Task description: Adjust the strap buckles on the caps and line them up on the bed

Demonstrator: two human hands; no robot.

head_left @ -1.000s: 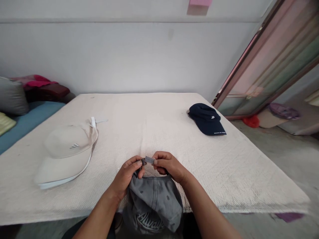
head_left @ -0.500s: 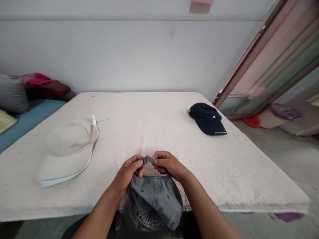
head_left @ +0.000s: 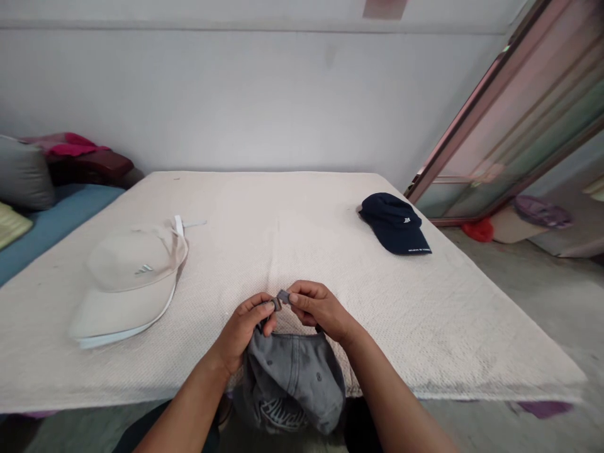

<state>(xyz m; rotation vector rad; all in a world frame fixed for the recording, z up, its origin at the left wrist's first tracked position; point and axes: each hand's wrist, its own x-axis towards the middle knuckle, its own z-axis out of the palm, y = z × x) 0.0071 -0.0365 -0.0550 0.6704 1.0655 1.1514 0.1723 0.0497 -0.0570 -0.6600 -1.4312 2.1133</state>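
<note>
A grey baseball cap [head_left: 297, 371] with light lettering hangs over the table's front edge, its back opening toward the far side. My left hand [head_left: 248, 324] pinches the buckle end of its strap, where a small metal buckle [head_left: 276, 304] shows at the fingertips. Between the thumb and fingers of my right hand [head_left: 318, 308] is the loose strap end [head_left: 283, 296]. A small gap separates strap tip and buckle. To the left lies a beige cap [head_left: 127, 270] with a white one [head_left: 113, 340] beneath it. A navy cap [head_left: 391, 220] rests at the right.
A pale textured cover [head_left: 245, 207] spreads over the table, which meets a white wall [head_left: 212, 94] at the back. Cushions [head_left: 23, 173] sit on a blue surface at far left. At the right stands a sliding glass door [head_left: 500, 138].
The strap end was at the buckle; now my right hand has shifted slightly up and the tip stands apart from it. My left hand keeps its grip. The view has tilted slightly.
</note>
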